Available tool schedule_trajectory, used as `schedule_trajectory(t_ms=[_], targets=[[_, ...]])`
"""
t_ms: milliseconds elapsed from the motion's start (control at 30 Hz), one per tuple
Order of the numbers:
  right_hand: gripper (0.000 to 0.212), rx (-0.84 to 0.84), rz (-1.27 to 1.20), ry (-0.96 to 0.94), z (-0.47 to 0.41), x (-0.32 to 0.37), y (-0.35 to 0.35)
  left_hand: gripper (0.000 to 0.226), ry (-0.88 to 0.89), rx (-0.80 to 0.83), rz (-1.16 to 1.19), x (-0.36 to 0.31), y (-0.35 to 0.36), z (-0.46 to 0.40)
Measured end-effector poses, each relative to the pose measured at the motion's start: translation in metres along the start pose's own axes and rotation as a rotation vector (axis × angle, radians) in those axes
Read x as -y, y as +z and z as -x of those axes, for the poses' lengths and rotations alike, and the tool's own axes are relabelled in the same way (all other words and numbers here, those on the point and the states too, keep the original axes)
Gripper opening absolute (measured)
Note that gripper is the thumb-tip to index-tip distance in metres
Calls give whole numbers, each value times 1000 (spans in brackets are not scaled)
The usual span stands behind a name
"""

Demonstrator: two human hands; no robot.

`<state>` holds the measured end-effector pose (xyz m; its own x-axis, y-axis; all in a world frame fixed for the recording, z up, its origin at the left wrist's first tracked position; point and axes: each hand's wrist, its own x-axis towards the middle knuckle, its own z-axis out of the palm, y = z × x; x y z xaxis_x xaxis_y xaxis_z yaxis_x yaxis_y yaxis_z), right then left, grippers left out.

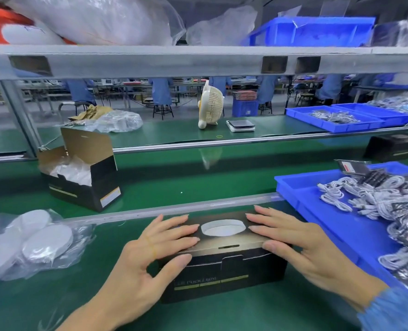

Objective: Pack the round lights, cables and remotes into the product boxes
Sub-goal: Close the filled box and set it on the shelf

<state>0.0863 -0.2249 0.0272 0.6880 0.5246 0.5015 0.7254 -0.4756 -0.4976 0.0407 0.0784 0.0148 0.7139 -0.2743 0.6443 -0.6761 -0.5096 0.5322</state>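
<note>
A closed black product box with a round light printed on its lid lies on the green mat in front of me. My left hand rests flat on the lid's left side, thumb against the front face. My right hand presses flat on the lid's right side, thumb at the front edge. A second product box stands open at the left, white wrapping inside. A clear bag of round white lights lies at the far left. White coiled cables fill the blue tray on the right.
A small cream fan and a scale stand on the far bench. More blue trays sit at the back right. Another black box rests on the conveyor at right. An overhead shelf holds bags and a blue bin.
</note>
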Motion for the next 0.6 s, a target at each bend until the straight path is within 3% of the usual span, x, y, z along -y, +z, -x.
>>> schedule_trajectory(t_ms=[267,400,500,600], targets=[[39,-70,204,-146,-4,7,-2,28,73,-41,-56,-1,4,-1],[42,71,117,-46,14,10,-4,28,105,-25,-65,-1,5,3],[53,8,375,-106,19,20,3,36,237,-7,-206,4,9,7],[31,-67,343,-159,11,35,17,32,250,-55,-220,7,14,8]])
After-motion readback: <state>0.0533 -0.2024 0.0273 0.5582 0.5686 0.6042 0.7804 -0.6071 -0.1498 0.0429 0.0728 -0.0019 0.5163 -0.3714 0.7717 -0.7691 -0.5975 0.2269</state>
